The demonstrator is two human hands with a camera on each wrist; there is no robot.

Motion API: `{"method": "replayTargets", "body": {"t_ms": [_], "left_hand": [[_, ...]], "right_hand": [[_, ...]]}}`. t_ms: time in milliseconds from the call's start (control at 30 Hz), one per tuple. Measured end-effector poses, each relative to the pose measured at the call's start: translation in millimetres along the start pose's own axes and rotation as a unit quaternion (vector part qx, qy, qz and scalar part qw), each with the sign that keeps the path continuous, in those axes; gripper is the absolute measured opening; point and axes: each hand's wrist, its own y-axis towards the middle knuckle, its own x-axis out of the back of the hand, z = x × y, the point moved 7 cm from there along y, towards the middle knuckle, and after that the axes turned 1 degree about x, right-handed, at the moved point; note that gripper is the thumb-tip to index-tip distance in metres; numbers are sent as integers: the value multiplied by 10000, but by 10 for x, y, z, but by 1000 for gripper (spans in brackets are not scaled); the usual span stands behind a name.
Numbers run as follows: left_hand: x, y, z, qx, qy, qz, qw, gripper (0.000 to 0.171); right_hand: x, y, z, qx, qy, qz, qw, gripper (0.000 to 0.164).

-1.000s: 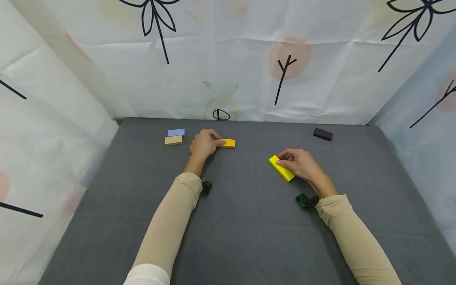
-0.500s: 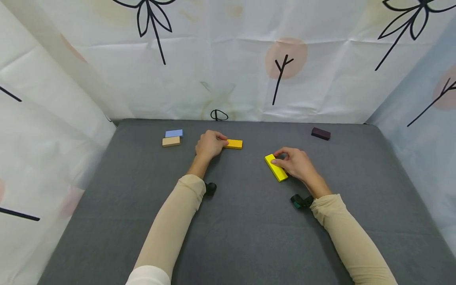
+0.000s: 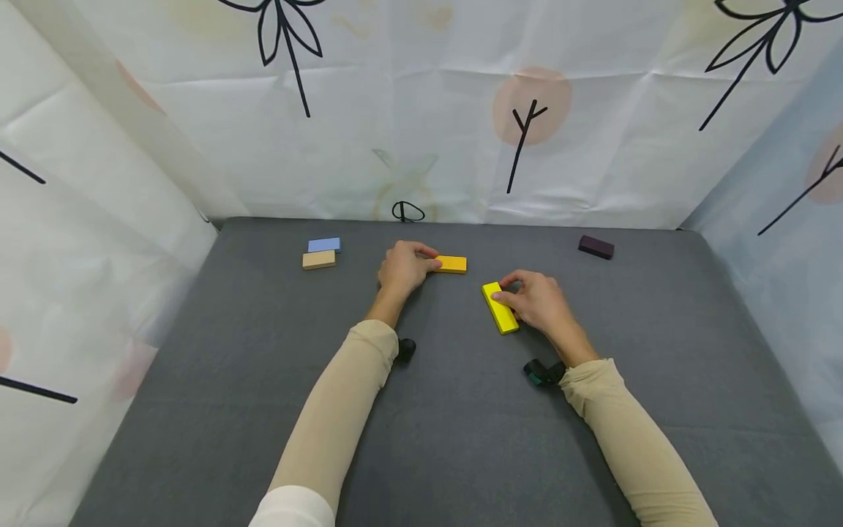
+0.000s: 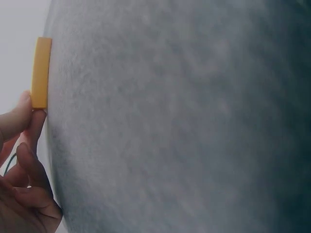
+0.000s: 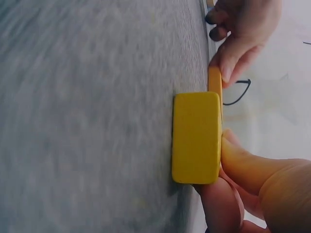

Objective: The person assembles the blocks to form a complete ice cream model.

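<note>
Thumb and fingers of my left hand [image 3: 405, 267] pinch the left end of an orange-yellow block [image 3: 451, 264], which lies sideways near the back of the table; the left wrist view shows the same block [image 4: 41, 73] at the fingertips. To its right, my right hand [image 3: 536, 298] pinches a bright yellow block [image 3: 500, 308] by its right side. This block lies slanted on the cloth, and its end face [image 5: 196, 138] fills the middle of the right wrist view. A small gap separates the two blocks in the head view.
A blue block [image 3: 324, 244] and a tan block [image 3: 319, 260] lie together at the back left. At the back right lies a dark purple block [image 3: 596, 247]. White printed cloth walls [image 3: 448, 146] rise behind and beside the grey table [image 3: 448, 439].
My left hand has slid the orange-yellow block to the right. My right hand has shifted left with the yellow block, which has turned a little more upright in view. The gap has narrowed.
</note>
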Motion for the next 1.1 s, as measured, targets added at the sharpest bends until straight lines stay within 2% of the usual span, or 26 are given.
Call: {"method": "replayTargets", "body": {"t_ms": [400, 733, 900, 1100], "left_hand": [[-122, -7, -158, 85, 175, -34, 9998, 19], [-211, 15, -234, 157, 168, 99, 9997, 19], [-241, 19, -247, 150, 164, 106, 9997, 18], [-265, 17, -279, 119, 178, 136, 9997, 18]], "right_hand": [[-93, 21, 178, -146, -134, -230, 9995, 40], [-203, 8, 310, 5, -188, -676, 9975, 44], [-242, 24, 323, -92, -167, -420, 9989, 46], [-168, 104, 227, -218, 226, -60, 9995, 50]]}}
